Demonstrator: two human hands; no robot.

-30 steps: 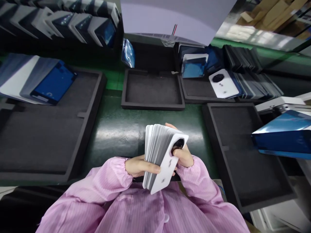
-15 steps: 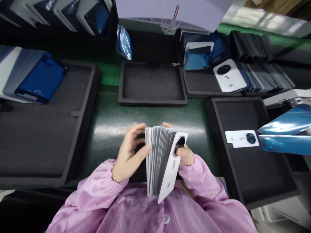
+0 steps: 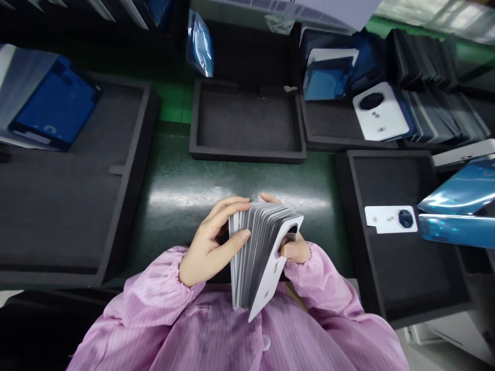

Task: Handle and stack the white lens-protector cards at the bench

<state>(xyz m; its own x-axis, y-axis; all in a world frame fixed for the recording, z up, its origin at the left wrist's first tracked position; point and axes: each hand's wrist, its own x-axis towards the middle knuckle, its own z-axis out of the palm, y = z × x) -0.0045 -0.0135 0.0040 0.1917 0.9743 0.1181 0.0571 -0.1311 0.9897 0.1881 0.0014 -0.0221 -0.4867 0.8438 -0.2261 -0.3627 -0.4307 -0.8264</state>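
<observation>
A thick, fanned stack of phone back covers point(image 3: 249, 263) stands on edge between my hands, just in front of my body. The white cover on its right face has a large dark camera cut-out. My right hand point(image 3: 297, 251) grips the stack from the right, thumb through the cut-out and fingertips showing behind the far edge. My left hand point(image 3: 212, 241) holds the other side, its fingers over the far top corner and its thumb pressed on the cover edges. The palm side of my right hand is hidden behind the stack.
A black foam tray point(image 3: 247, 154) lies straight ahead, a larger one point(image 3: 135, 134) to the left. In the right tray point(image 3: 410, 278) is a small white cover piece point(image 3: 390, 219) beside blue film point(image 3: 456, 229). Rows of covers point(image 3: 444, 116) stand at the back right.
My left fingers have come down over the stack's far corner, and the left thumb has shifted right along the edges. The stack tilts slightly more. The camera view has dipped.
</observation>
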